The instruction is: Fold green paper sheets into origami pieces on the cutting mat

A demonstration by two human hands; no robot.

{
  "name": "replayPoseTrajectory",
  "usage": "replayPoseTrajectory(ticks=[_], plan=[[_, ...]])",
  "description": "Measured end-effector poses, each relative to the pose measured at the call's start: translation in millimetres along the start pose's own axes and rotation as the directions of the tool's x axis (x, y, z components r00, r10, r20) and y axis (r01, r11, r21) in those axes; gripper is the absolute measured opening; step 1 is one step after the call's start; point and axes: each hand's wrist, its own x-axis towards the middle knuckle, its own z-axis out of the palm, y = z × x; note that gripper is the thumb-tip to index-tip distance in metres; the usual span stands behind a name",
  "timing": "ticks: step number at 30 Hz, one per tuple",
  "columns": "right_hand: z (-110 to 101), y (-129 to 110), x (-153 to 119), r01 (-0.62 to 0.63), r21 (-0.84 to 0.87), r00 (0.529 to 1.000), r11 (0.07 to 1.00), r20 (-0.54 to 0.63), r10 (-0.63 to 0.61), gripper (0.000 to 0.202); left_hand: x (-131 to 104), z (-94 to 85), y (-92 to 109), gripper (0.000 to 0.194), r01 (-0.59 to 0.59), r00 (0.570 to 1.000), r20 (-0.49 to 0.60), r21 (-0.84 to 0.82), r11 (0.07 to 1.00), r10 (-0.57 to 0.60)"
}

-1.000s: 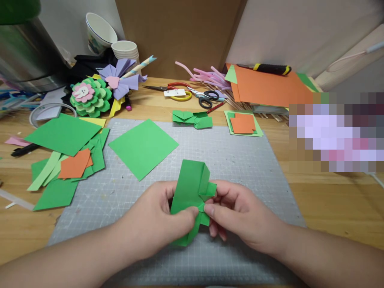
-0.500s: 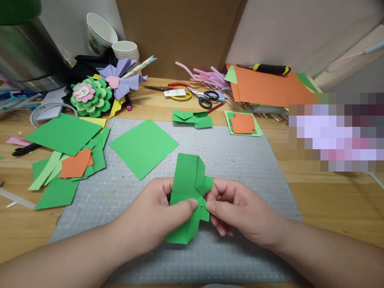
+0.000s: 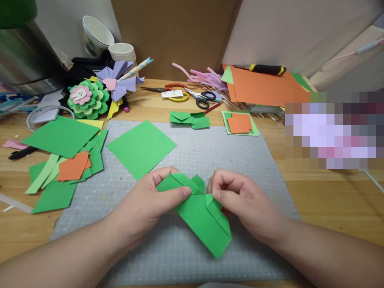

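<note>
A folded sheet of green paper (image 3: 199, 218) is held between both hands above the grey cutting mat (image 3: 135, 256). My left hand (image 3: 156, 200) grips its upper left part, with the thumb pressed flat on top and the fingers hidden beneath. On the upper right edge, my right hand (image 3: 237, 196) pinches a small folded flap between thumb and curled fingers. The paper slants down to the right and has creased flaps along its upper edge. A flat green square (image 3: 141, 148) lies behind my left hand. Farther back rests a folded green paper piece (image 3: 189, 120).
Green and orange paper scraps (image 3: 72, 166) are piled at the left. Scissors (image 3: 207, 98) lie behind the mat, near an orange paper stack (image 3: 267, 86) with a black-and-yellow tool (image 3: 267, 69) on it. A layered green paper flower (image 3: 88, 100) stands at the back left.
The green paper has turned from nearly upright to slanting down to the right. Both hands have shifted with it, the right one rising slightly. The view has moved a little.
</note>
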Motion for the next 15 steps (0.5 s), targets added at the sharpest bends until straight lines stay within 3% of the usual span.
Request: replayPoseTrajectory(ticks=[3,6,9,11,13,15], plan=[[-0.9,-2.5,0.8,0.065,-0.023,0.997,0.998,-0.04,-0.066,0.013,-1.2,-0.7,-1.1,0.025,-0.038,0.995,-0.093,-0.023,0.999,0.036],[0.4,-3.4,0.8,0.013,-0.037,1.0,0.999,0.008,-0.012,0.016,-2.5,-1.7,-1.1,0.025,-0.058,0.992,-0.114,0.0,0.998,0.058],[2.1,-3.3,0.2,-0.073,-0.051,0.997,0.996,0.023,0.075,0.019,-3.9,-0.7,2.1,0.017,-0.104,0.985,-0.114,0.183,0.978,0.126],[2.9,-3.3,-0.6,-0.089,-0.109,0.996,0.99,0.02,0.091,0.017,-4.6,1.7,5.6,0.016,-0.155,0.971,-0.117,0.367,0.917,0.21],[3.4,-3.3,-1.6,-0.034,-0.235,0.999,0.971,0.013,0.038,0.016,-5.2,4.4,8.7,0.02,-0.171,0.965,-0.089,0.505,0.846,0.248],[3.7,-3.2,-2.6,0.033,-0.332,0.999,0.943,0.042,-0.02,0.017,-5.5,6.3,10.3,0.013,-0.134,0.98,-0.045,0.579,0.804,0.195]])
